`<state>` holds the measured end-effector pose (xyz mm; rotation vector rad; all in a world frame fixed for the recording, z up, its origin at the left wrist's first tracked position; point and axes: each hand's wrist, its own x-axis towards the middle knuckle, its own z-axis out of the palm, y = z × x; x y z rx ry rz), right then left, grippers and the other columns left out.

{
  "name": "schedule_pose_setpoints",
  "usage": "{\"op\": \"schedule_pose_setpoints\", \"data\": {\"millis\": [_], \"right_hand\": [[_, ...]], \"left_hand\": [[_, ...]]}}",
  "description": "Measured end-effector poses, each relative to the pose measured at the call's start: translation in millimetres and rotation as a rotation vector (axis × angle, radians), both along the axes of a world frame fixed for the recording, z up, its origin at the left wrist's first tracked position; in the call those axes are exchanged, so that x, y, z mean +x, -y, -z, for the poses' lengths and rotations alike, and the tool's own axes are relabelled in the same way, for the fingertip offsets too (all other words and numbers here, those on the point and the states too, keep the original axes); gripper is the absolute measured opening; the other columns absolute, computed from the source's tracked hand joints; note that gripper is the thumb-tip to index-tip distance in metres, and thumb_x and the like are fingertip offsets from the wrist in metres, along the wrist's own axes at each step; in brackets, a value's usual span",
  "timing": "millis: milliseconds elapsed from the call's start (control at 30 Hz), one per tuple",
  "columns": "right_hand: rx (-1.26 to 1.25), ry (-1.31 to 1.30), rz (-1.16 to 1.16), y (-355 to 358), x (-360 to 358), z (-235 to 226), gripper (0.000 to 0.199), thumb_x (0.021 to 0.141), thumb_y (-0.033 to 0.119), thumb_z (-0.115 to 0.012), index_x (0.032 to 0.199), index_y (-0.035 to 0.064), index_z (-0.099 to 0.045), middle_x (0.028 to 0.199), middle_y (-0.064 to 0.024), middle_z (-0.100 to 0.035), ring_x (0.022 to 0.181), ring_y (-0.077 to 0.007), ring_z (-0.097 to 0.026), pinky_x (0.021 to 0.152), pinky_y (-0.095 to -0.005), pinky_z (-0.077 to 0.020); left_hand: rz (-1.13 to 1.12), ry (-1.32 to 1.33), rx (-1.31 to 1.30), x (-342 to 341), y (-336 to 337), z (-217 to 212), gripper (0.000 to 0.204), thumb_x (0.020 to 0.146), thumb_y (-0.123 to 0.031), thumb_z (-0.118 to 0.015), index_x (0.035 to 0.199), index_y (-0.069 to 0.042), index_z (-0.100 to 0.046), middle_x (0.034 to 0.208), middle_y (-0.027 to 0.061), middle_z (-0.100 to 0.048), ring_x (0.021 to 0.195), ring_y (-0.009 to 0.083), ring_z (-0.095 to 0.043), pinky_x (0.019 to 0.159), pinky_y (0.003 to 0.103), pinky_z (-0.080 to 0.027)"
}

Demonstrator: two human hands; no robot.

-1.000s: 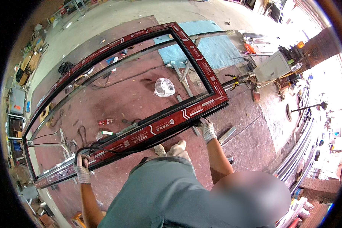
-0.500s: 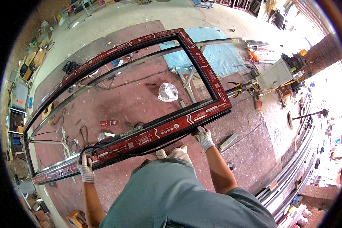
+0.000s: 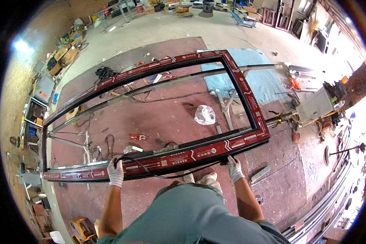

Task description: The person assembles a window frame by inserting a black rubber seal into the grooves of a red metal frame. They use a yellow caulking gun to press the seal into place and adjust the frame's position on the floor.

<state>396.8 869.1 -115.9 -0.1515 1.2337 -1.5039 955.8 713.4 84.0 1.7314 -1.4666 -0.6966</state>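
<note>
A large window frame, covered in red printed film with black inner edges, lies tilted in front of me on long bars. My left hand, in a white striped glove, is closed at the frame's near rail, with a black rubber strip looping over its fingers. From there the strip sags along the near rail toward my right hand. That hand, gloved too, is closed against the rail's near edge, pressing the strip there. Its fingertips are partly hidden by the rail.
Below the frame, on the reddish floor, lie a crumpled clear plastic bag, a red tool and cables. A blue sheet lies beyond. A grey machine box stands at right, above long profiles. Cardboard boxes line the left wall.
The view has shifted, so the whole scene sits lower and farther right. My left hand has moved right along the near rail, and the strip's raised loop beside it has flattened.
</note>
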Motion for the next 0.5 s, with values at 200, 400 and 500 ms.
{"op": "schedule_pose_setpoints", "data": {"millis": [200, 400, 500], "right_hand": [[0.052, -0.011, -0.002, 14.7, 31.3, -61.5, 0.024, 0.092, 0.018, -0.062, 0.111, 0.0051, -0.061, 0.104, -0.0076, -0.067, 0.090, -0.0190, -0.065, 0.077, -0.0308, -0.0506], [0.055, -0.104, 0.041, 12.5, 27.7, -19.3, 0.026, 0.091, 0.023, -0.067, 0.105, 0.0013, -0.062, 0.093, -0.0067, -0.068, 0.079, -0.0194, -0.065, 0.070, -0.0325, -0.0530], [0.111, -0.046, 0.010, 12.0, 36.8, -44.2, 0.030, 0.087, 0.022, -0.074, 0.107, 0.0015, -0.064, 0.095, -0.0010, -0.066, 0.083, -0.0136, -0.059, 0.075, -0.0279, -0.0484]], "left_hand": [[0.028, 0.138, -0.115, 1.2, 4.5, 25.3, 0.026, 0.093, -0.024, -0.060, 0.094, 0.002, -0.064, 0.081, 0.0103, -0.065, 0.077, 0.0174, -0.058, 0.077, 0.031, -0.048], [-0.010, 0.130, 0.019, 0.3, 11.9, 31.6, 0.039, 0.096, -0.036, -0.056, 0.093, 0.003, -0.064, 0.081, 0.0116, -0.066, 0.074, 0.0198, -0.058, 0.076, 0.033, -0.048], [-0.031, 0.229, -0.007, -8.7, 10.1, 32.7, 0.041, 0.096, -0.037, -0.056, 0.095, 0.003, -0.064, 0.082, 0.0133, -0.066, 0.074, 0.0210, -0.058, 0.077, 0.033, -0.048]]}}
